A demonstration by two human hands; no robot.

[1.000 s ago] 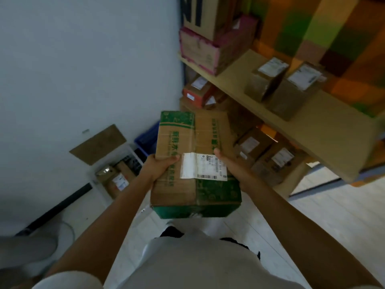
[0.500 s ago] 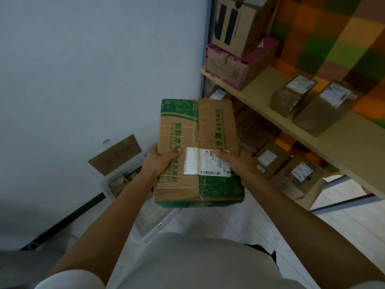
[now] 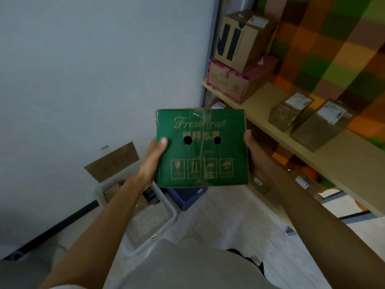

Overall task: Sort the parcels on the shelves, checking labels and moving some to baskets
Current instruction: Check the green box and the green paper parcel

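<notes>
Only the head view to go on here. We had the green box point(image 3: 201, 149) up in the air between both hands, out in front of the chest and above the floor, nothing resting on anything. Our left hand point(image 3: 155, 157) gripped the left edge with the thumb laid on the front face. Our right hand point(image 3: 253, 151) was clamped on the right edge, though most of its fingers were hidden behind the cardboard. The big change: a second earlier the box lay flat with its white shipping label facing up at us. By this moment it was tipped up on end, so we were staring at the "Fresh fruit" face with the two round holes, and the label was out of sight. Our guess is that the label check on this one was done and it was time to pick a spot for it. The white basket point(image 3: 154, 217) and the blue basket point(image 3: 185, 198) sat on the floor just below the box. The shelf point(image 3: 260, 105) with its two brown parcels point(image 3: 289, 113) was off to the right, so either way was open.
</notes>
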